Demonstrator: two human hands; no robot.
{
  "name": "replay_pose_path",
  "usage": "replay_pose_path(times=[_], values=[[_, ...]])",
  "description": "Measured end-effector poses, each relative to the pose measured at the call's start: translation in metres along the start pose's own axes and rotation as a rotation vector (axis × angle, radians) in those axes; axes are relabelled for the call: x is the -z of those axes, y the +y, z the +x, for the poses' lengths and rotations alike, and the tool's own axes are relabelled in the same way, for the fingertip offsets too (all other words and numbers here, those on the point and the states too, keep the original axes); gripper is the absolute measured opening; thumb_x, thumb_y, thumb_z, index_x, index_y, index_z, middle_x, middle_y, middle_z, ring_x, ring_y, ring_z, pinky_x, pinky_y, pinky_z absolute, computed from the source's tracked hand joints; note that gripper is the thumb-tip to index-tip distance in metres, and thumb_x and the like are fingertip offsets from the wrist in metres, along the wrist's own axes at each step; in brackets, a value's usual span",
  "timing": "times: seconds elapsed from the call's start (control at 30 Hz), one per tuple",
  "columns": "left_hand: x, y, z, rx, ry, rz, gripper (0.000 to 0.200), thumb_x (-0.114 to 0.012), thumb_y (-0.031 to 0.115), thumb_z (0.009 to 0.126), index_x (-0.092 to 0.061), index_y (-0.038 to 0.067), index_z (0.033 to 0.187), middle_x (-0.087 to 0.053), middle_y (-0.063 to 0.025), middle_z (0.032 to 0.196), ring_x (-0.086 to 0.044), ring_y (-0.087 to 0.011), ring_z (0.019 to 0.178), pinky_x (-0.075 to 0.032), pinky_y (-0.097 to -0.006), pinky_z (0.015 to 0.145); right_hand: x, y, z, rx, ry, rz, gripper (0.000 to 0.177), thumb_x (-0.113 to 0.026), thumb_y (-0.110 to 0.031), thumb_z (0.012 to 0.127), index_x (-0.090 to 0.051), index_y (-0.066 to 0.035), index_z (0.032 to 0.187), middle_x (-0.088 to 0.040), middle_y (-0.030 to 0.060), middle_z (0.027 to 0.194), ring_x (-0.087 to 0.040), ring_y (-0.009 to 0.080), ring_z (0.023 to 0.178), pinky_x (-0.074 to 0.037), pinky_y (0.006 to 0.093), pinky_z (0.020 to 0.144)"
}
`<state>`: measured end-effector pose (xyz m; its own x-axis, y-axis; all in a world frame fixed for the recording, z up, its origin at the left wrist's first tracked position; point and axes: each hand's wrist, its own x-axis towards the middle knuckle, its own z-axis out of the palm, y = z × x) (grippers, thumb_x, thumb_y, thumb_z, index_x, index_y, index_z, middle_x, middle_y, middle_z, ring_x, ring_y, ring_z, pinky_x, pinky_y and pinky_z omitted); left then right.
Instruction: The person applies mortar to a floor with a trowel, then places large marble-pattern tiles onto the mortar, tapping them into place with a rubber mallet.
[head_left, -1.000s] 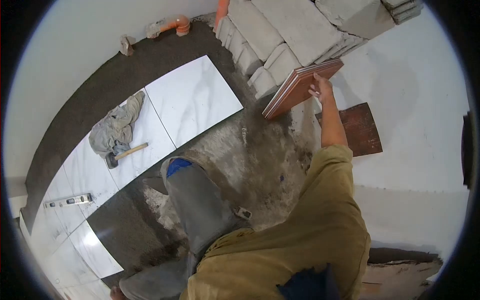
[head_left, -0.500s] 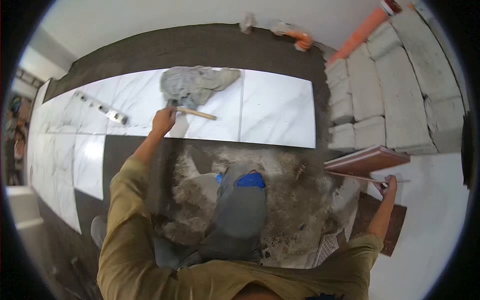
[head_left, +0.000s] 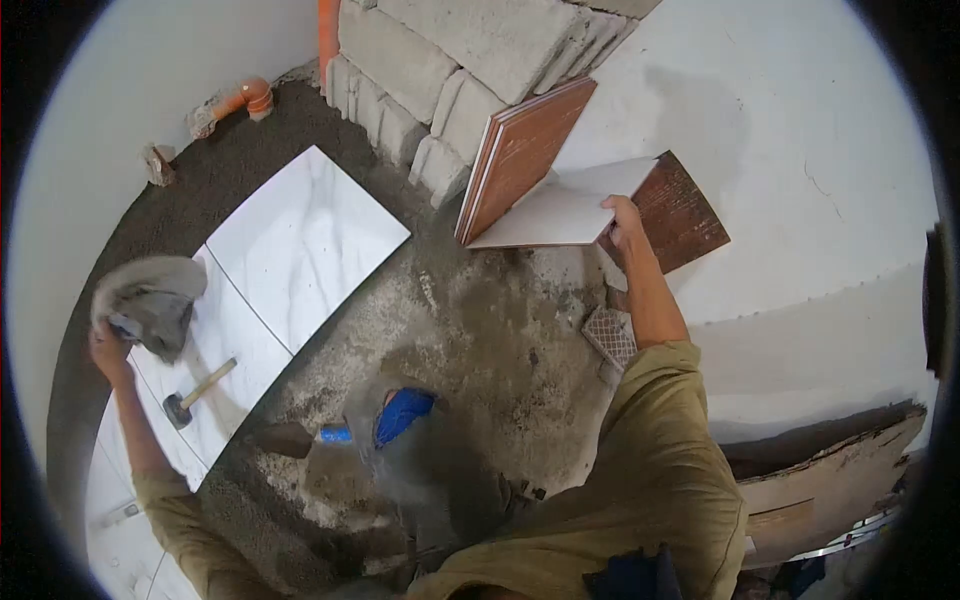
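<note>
My left hand (head_left: 108, 350) is closed on a bunched grey cloth (head_left: 150, 300), held over the laid white tiles. A mallet with a dark head and wooden handle (head_left: 207, 385) lies on these marbled floor tiles (head_left: 310, 225), near my left forearm. My right hand (head_left: 622, 215) grips the edge of a tile (head_left: 560, 215) with its pale face turned up. This tile tilts out from a stack of tiles (head_left: 530, 150) with reddish-brown backs, which leans against concrete blocks. My thumb shows on the pale face; the other fingers are mostly hidden beneath.
Concrete blocks (head_left: 430, 55) are piled at the back. An orange pipe elbow (head_left: 255, 97) comes out by the left wall. Another brown tile (head_left: 680, 215) leans against the white wall at right. Broken board (head_left: 840, 480) lies at lower right. My knee (head_left: 430, 480) rests on the rough floor.
The view has swung right. My left hand has let go of the mallet and taken hold of the cloth. The tile in my right hand now tilts out with its pale face showing.
</note>
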<state>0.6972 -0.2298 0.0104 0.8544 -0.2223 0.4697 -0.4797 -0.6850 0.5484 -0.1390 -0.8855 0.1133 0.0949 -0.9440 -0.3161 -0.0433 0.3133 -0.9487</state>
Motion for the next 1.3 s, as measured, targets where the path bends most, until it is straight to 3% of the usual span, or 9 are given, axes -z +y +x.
replay_pose_path(times=[0.17,0.47,0.63,0.67,0.77,0.87,1.07,1.23,1.3], values=[[0.161,-0.024,0.032,-0.542,0.145,0.333,0.042,-0.051,0.011,0.096,-0.047,0.002,0.136,-0.062,-0.0149,0.117,-0.061,-0.0266,0.106,-0.049,-0.0351,0.091,0.011,0.051,-0.088,0.126,0.100,0.194,0.037,-0.059,-0.007,0.067,-0.056,0.006,0.102,-0.059,0.0150,0.094,-0.061,0.0300,0.090,-0.053,0.0401,0.077],[0.303,-0.013,-0.017,-0.136,0.247,0.218,0.048,-0.057,0.018,0.090,-0.049,0.001,0.134,-0.062,-0.0171,0.118,-0.062,-0.0290,0.104,-0.050,-0.0372,0.090,0.047,0.033,-0.334,0.217,0.232,0.210,0.064,-0.057,-0.019,0.069,-0.047,0.014,0.122,-0.057,0.0233,0.109,-0.059,0.0349,0.102,-0.051,0.0399,0.087],[0.301,-0.037,-0.024,-0.074,0.269,0.222,0.052,-0.060,0.022,0.087,-0.050,0.000,0.133,-0.063,-0.0183,0.118,-0.063,-0.0303,0.104,-0.050,-0.0383,0.090,0.041,-0.006,-0.463,0.248,0.347,0.119,0.063,-0.058,-0.021,0.067,-0.049,0.018,0.115,-0.058,0.0233,0.102,-0.059,0.0328,0.093,-0.049,0.0370,0.080],[0.300,-0.049,-0.023,-0.067,0.276,0.237,0.053,-0.061,0.022,0.086,-0.051,0.000,0.133,-0.063,-0.0186,0.118,-0.063,-0.0306,0.103,-0.050,-0.0385,0.089,0.032,-0.015,-0.485,0.271,0.364,0.150,0.048,-0.057,-0.018,0.068,-0.055,0.015,0.102,-0.059,0.0211,0.093,-0.060,0.0306,0.086,-0.050,0.0362,0.076],[0.296,-0.087,-0.017,-0.066,0.288,0.288,0.055,-0.063,0.025,0.084,-0.051,0.000,0.132,-0.063,-0.0193,0.119,-0.064,-0.0314,0.103,-0.050,-0.0392,0.089,0.054,-0.022,-0.515,0.466,0.258,0.008,0.017,-0.058,-0.015,0.070,-0.056,0.002,0.068,-0.058,0.0142,0.074,-0.058,0.0242,0.069,-0.049,0.0347,0.066],[0.313,-0.129,-0.019,-0.033,0.288,0.369,0.058,-0.065,0.027,0.082,-0.052,-0.001,0.131,-0.063,-0.0201,0.119,-0.064,-0.0322,0.103,-0.051,-0.0399,0.089,0.037,-0.033,-0.524,0.538,0.182,-0.029,0.020,-0.056,-0.017,0.071,-0.055,0.003,0.070,-0.059,0.0162,0.081,-0.058,0.0258,0.076,-0.049,0.0376,0.071],[0.344,-0.086,-0.019,0.212,0.287,0.340,0.063,-0.069,0.032,0.078,-0.053,-0.001,0.130,-0.063,-0.0215,0.119,-0.065,-0.0337,0.102,-0.051,-0.0413,0.088,-0.027,-0.040,-0.494,0.474,-0.147,-0.015,0.026,-0.054,-0.021,0.073,-0.054,0.005,0.072,-0.061,0.0201,0.096,-0.058,0.0291,0.090,-0.049,0.0435,0.082],[0.335,-0.099,-0.053,0.355,-0.167,-0.092,0.068,-0.072,0.036,0.075,-0.054,-0.002,0.128,-0.064,-0.0228,0.120,-0.065,-0.0350,0.101,-0.052,-0.0424,0.088,-0.157,-0.041,-0.532,0.277,-0.577,0.278,0.043,-0.052,-0.021,0.071,-0.059,0.009,0.101,-0.060,0.0227,0.104,-0.057,0.0346,0.102,-0.046,0.0446,0.090],[0.327,-0.086,-0.103,0.344,-0.083,0.208,0.082,-0.074,0.036,0.076,-0.041,0.000,0.142,-0.059,-0.0241,0.127,-0.057,-0.0361,0.119,-0.046,-0.0396,0.098,-0.178,-0.033,-0.522,0.209,-0.732,0.274,0.042,-0.052,-0.019,0.071,-0.059,0.008,0.102,-0.060,0.0222,0.104,-0.058,0.0318,0.098,-0.046,0.0432,0.087]])
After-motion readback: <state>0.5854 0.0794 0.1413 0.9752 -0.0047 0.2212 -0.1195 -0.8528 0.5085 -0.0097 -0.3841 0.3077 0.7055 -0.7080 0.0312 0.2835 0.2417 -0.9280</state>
